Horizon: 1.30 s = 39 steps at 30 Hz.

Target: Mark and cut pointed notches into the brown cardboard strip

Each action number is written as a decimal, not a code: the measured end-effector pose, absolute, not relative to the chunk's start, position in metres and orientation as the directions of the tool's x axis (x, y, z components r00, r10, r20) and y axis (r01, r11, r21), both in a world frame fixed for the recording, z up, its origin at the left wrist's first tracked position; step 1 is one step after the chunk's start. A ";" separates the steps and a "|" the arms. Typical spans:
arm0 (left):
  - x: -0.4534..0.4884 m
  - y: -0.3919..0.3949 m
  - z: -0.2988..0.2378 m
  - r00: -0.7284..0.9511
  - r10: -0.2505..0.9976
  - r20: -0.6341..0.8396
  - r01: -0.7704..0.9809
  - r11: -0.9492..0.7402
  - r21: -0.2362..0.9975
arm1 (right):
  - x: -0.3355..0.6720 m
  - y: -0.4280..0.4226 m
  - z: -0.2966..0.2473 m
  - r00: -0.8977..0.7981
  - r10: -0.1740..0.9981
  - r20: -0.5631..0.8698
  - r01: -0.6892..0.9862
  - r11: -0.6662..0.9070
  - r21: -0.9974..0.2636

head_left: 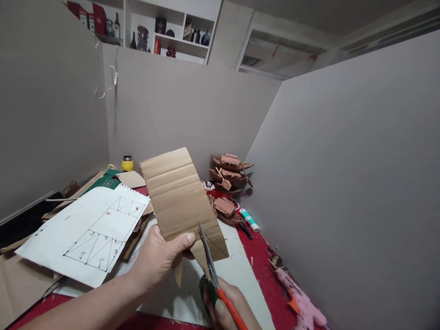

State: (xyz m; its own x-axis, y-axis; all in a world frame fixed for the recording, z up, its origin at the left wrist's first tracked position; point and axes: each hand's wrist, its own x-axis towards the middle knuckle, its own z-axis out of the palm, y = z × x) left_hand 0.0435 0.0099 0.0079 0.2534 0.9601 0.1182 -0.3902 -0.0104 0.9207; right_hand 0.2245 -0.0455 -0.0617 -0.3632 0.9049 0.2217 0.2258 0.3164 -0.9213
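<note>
My left hand (160,254) grips a creased sheet of brown cardboard (177,192) near its lower left edge, thumb on top. Pointed flaps hang at the cardboard's lower end, with pencil-like lines beside them. In my right hand (228,302) is a pair of scissors (209,261) with orange and dark green on the handles. The blades reach up into the lower part of the cardboard, next to my left thumb. Part of my right hand's fingers is hidden behind the handles.
Left lies a white paper (99,233) with a drawn triangle pattern, over cardboard pieces. Brown model boats (230,174) are stacked at the back, beside a green-and-white tube (250,220). A yellow jar (127,163) stands behind. A pink object (299,298) lies right. Grey partitions (343,174) enclose the table.
</note>
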 end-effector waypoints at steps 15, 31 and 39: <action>0.045 0.008 0.004 0.287 0.956 0.067 -0.407 0.058 0.912 | 0.222 -0.048 -0.054 -0.364 0.903 0.230 0.217 0.322 -0.921; -0.016 0.042 0.060 0.228 0.972 0.062 -0.474 0.055 0.879 | 0.241 -0.042 -0.086 -0.191 0.926 0.325 0.013 0.333 -0.943; 0.019 0.030 0.018 0.675 0.734 -0.072 -0.124 0.209 0.970 | 0.230 -0.037 -0.068 -0.037 0.973 0.229 -0.304 0.207 -0.930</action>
State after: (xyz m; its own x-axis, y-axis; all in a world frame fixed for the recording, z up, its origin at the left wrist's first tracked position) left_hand 0.0194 0.0297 0.0176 0.6754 0.7340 -0.0719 -0.1236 0.2087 0.9701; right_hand 0.2295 -0.0375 -0.0676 -0.0372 0.9728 0.2285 -0.3044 0.2068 -0.9298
